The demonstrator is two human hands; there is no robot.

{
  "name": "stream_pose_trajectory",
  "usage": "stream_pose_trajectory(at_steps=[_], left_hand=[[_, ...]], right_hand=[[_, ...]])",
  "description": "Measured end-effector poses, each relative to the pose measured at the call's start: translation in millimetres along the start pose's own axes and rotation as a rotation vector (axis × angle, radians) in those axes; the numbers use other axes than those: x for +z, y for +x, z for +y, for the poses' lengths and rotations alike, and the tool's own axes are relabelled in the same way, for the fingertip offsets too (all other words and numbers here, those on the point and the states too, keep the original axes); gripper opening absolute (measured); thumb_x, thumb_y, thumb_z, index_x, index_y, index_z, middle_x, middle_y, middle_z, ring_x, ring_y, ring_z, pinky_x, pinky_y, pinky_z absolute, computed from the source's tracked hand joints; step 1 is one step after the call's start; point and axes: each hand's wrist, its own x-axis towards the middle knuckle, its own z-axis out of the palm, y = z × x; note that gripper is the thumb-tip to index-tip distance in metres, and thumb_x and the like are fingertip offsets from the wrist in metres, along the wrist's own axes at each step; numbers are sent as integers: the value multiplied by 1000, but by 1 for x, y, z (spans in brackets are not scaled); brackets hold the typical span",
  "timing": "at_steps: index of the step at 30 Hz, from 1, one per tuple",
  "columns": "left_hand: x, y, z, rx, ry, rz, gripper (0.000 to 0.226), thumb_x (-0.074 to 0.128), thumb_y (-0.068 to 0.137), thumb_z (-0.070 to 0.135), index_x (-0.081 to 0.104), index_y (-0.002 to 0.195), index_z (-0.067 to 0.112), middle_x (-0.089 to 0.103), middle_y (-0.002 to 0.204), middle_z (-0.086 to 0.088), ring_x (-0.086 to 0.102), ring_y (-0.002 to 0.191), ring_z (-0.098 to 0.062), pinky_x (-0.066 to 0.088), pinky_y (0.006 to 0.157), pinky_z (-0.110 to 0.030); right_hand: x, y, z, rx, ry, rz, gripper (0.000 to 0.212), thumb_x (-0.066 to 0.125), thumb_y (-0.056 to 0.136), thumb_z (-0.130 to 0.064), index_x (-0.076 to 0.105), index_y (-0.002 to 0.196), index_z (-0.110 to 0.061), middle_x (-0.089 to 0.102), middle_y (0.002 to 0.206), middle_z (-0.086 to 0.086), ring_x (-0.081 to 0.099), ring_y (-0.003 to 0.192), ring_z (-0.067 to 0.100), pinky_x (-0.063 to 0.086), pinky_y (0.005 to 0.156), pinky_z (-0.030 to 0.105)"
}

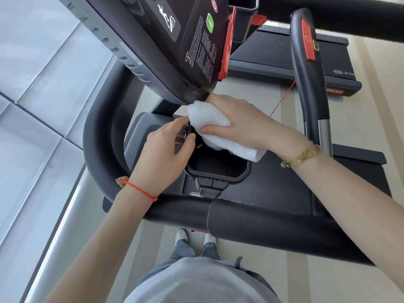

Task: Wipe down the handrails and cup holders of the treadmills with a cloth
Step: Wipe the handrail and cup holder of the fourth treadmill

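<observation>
Treadmill: black foam-padded handrail [262, 226] runs across the front and curves up the left side, matte and rounded; glossy console [153, 40] tilts above, hard plastic with red trim

Second rail [308, 84] at right, smooth plastic with a red tab and a metal section lower down

Cup holder [218, 169]: black, roughly square well with rounded rim, ribbed floor, sits between console and front rail

Step in hand, by the look of it: cup holder wipe, working the top edge where it meets the console's lower corner

Right hand [240, 123] lies over the cloth [209, 125], thumb curled under and fingers over the top, gripping it against the holder's far rim. Cloth is white, fluffy terry, rolled into a thick wad, one end hanging over the well

Left hand [166, 149] pinches the holder's left rim, thumb inside and fingers outside, likely steadying it

Next move probably needs the cloth pushed down into the well to reach walls and ribbed floor; wad may need unrolling to fit the corners. Rails look not yet in progress
</observation>
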Motion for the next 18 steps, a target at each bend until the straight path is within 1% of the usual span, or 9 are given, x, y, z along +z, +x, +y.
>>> stream_pose_trajectory(at_steps=[1, 2, 4, 5, 7, 9, 11, 14, 18], left_hand=[[0, 0, 0, 9, -5, -4, 29, 55, 95, 21, 61, 124, 22, 68, 104, 9, 62, 84, -2, 49, 80, -13], [0, 0, 0, 14, -4, -4, 28, 55, 95, 20, 61, 122, 21, 68, 104, 8, 62, 85, -3, 49, 80, -13], [0, 0, 0, 4, 4, 3, 32, 56, 95, 21, 61, 126, 22, 67, 105, 11, 61, 84, 1, 45, 79, -5], [0, 0, 1, -7, 7, 8, 35, 56, 95, 21, 60, 129, 23, 66, 106, 13, 60, 83, 6, 42, 78, -1], [-1, 0, 1, -24, 4, 14, 38, 57, 95, 22, 59, 133, 22, 64, 106, 14, 59, 84, 12, 40, 78, 2], [-1, 0, 1, -29, 1, 12, 39, 57, 95, 23, 58, 134, 22, 66, 108, 11, 60, 85, 9, 41, 78, 1], [-1, -1, 2, -27, 10, 10, 39, 56, 95, 24, 58, 134, 21, 67, 110, 10, 61, 84, 8, 41, 78, 1], [-2, -1, 3, -22, 12, 9, 38, 57, 95, 22, 58, 134, 22, 65, 107, 13, 59, 84, 10, 40, 77, 2], [-2, 0, 3, -16, 19, 5, 38, 57, 95, 22, 58, 133, 23, 64, 107, 14, 58, 83, 12, 39, 77, 2]], right_hand=[[0, 3, -2, -9, -3, -5, 44, 59, 86, -58, 49, 113, -24, 56, 104, -5, 53, 93, 17, 40, 72, 30], [0, 4, -2, -8, 5, 1, 46, 60, 86, -59, 50, 113, -24, 57, 104, -6, 53, 93, 17, 41, 74, 31], [2, -3, 1, 17, 39, 36, 45, 60, 86, -59, 50, 116, -26, 58, 103, -10, 53, 94, 15, 40, 75, 34], [3, -9, 5, 39, 63, 60, 43, 60, 86, -58, 49, 115, -28, 56, 99, -13, 52, 92, 15, 39, 73, 33], [5, -24, 15, 101, 110, 91, 42, 60, 86, -55, 45, 115, -28, 51, 92, -16, 52, 86, 13, 37, 67, 29], [6, -37, 26, 158, 148, 84, 46, 59, 87, -54, 40, 120, -29, 49, 93, -17, 51, 83, 5, 36, 62, 25], [4, -38, 29, 189, 164, 51, 51, 59, 87, -55, 36, 124, -29, 49, 93, -17, 51, 83, 1, 36, 61, 24], [0, -17, 18, 158, 124, 8, 56, 60, 85, -58, 35, 124, -27, 47, 92, -17, 50, 85, 2, 36, 62, 23], [4, -3, 2, 81, 88, 55, 49, 60, 83, -63, 40, 112, -29, 50, 87, -18, 51, 80, 4, 37, 61, 26]])
